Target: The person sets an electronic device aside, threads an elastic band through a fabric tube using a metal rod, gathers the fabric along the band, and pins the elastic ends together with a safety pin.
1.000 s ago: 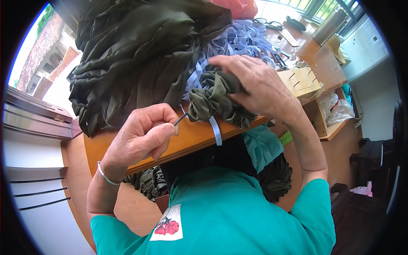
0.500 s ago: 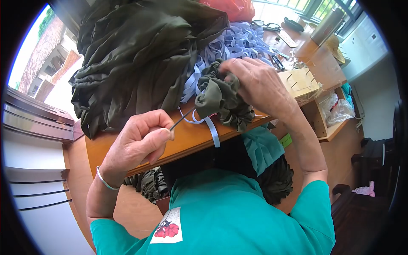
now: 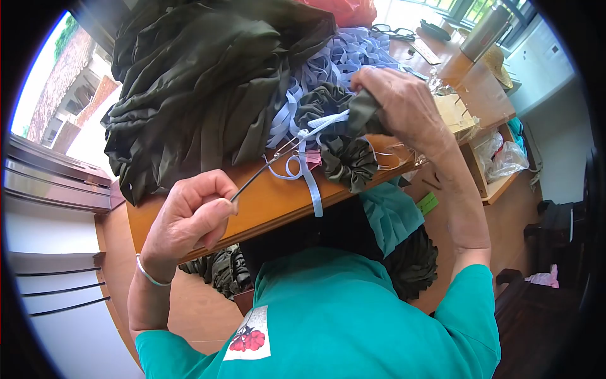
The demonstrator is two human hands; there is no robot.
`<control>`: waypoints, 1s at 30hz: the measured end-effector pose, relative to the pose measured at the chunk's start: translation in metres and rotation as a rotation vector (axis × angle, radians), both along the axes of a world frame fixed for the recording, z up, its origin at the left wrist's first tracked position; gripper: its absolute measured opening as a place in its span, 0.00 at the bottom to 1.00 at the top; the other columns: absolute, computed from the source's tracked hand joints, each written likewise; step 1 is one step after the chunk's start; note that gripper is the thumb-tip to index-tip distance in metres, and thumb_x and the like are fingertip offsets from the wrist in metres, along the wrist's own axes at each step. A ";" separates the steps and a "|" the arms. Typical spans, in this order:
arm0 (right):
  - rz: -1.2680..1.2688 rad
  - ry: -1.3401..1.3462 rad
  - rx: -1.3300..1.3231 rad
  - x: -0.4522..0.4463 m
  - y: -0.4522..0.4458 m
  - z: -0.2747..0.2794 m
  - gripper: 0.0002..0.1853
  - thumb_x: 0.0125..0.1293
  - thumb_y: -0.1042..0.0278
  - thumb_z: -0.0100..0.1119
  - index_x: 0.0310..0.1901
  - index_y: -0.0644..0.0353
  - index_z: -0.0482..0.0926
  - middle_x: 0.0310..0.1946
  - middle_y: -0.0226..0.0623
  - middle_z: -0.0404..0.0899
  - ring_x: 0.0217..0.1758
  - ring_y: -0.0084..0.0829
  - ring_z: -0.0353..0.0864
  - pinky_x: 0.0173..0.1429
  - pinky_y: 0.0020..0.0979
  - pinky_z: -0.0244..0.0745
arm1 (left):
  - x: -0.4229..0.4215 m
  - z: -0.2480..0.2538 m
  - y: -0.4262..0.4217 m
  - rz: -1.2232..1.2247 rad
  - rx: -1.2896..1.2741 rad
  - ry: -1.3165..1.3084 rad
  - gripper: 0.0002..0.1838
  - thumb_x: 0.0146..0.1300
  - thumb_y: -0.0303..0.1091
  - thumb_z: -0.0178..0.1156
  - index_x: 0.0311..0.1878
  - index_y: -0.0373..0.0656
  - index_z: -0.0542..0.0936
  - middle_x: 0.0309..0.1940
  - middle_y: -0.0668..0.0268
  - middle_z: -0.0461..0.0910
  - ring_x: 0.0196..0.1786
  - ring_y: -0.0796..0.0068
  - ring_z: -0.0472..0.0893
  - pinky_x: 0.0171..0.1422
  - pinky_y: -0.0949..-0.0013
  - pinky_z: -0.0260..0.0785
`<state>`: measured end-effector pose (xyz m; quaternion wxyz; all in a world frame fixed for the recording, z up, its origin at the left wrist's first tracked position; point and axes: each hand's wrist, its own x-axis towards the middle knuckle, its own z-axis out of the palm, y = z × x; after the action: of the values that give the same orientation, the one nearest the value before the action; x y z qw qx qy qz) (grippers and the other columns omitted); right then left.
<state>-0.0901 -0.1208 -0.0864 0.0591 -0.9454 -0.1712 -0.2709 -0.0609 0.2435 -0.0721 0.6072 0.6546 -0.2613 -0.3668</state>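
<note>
My left hand [image 3: 189, 218] is closed on a thin dark metal rod [image 3: 251, 182], a threading tool with a narrow wire loop at its far end. Caught at that loop is a light blue elastic band [image 3: 329, 119], which runs rightward into dark green fabric [image 3: 365, 112]. Fingers of my right hand [image 3: 404, 104] are wrapped round this fabric. Below it lies a gathered dark green scrunchie [image 3: 349, 165], with another bunched piece [image 3: 320, 102] behind. Pink clips [image 3: 313, 158] and a loose elastic end [image 3: 314, 192] rest near the wooden table's edge.
A large heap of dark green fabric strips [image 3: 196, 95] covers the table's left side. Tangled blue elastic [image 3: 353, 54] lies behind my hands. To the right are a nail-studded wooden board [image 3: 456, 112], a metal flask [image 3: 485, 33], glasses [image 3: 392, 31] and an open drawer [image 3: 489, 189].
My right hand has moved right and up with the fabric, uncovering the rod's looped end and the elastic. My left hand has shifted slightly left and still holds the rod.
</note>
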 end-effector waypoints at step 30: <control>0.230 0.139 -0.048 0.017 0.045 0.054 0.25 0.53 0.81 0.59 0.56 0.54 0.77 0.43 0.41 0.84 0.46 0.48 0.84 0.47 0.44 0.79 | 0.039 -0.003 -0.083 0.048 -0.222 -0.156 0.11 0.75 0.34 0.61 0.50 0.35 0.78 0.33 0.77 0.75 0.34 0.90 0.73 0.38 0.82 0.65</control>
<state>-0.0726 -0.0757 -0.0321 0.0789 -0.9371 -0.2806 -0.1920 -0.0218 0.1608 -0.0755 0.6623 0.6158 -0.3314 -0.2689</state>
